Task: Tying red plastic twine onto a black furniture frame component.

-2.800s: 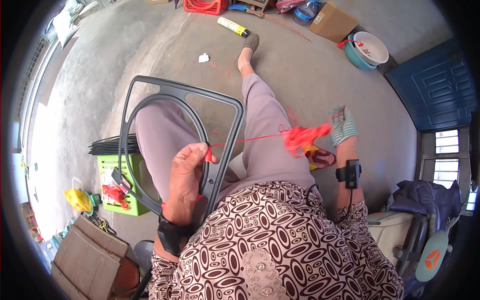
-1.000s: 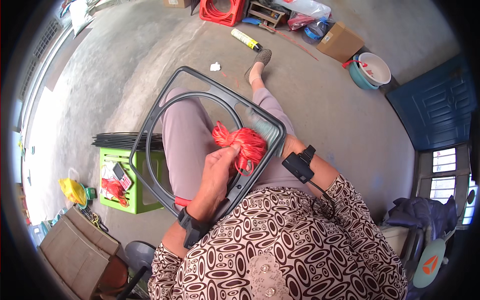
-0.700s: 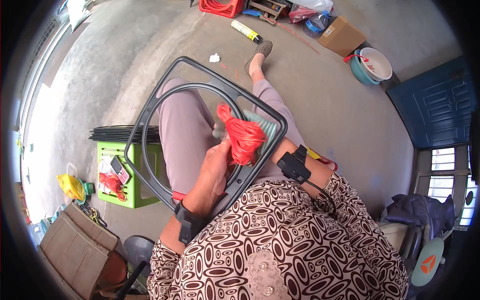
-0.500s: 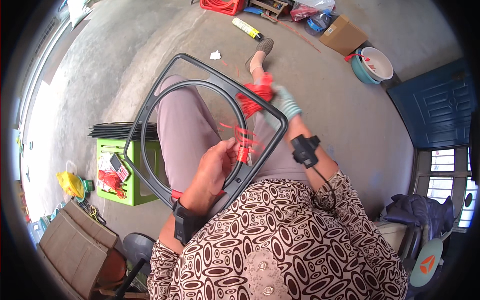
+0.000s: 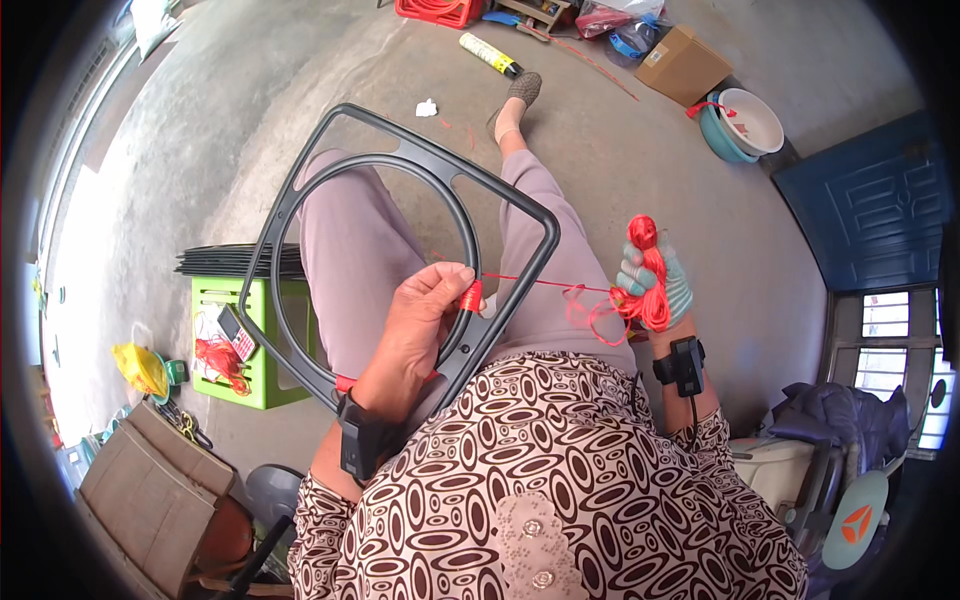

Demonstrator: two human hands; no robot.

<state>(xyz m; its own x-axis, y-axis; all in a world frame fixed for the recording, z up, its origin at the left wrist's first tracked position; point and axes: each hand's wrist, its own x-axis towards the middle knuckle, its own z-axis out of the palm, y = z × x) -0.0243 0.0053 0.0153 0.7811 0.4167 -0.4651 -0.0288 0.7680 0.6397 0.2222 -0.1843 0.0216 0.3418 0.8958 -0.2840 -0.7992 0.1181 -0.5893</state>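
A black square plastic frame with a round ring inside it lies tilted over my lap. Red cord is wound in a short tight wrap on the ring's right side. My bare left hand pinches the ring at that wrap, thumb and fingertips together. Off to the right, my right hand, in a striped glove, is closed around a bundle of red cord. A taut strand runs from the wrap to the bundle, and loose loops dangle beside it. Another red band shows on the frame's lower left.
Left of my legs, a green stool bears a stack of black frames, more red cord and a calculator. A spray can, a cardboard box and basins are on the floor ahead. Brown chair-like panels stand lower left.
My right hand has swung right and toward me with the cord bundle, drawing the strand straight. The frame has shifted slightly left, and my left hand has moved up to pinch at the wrap.
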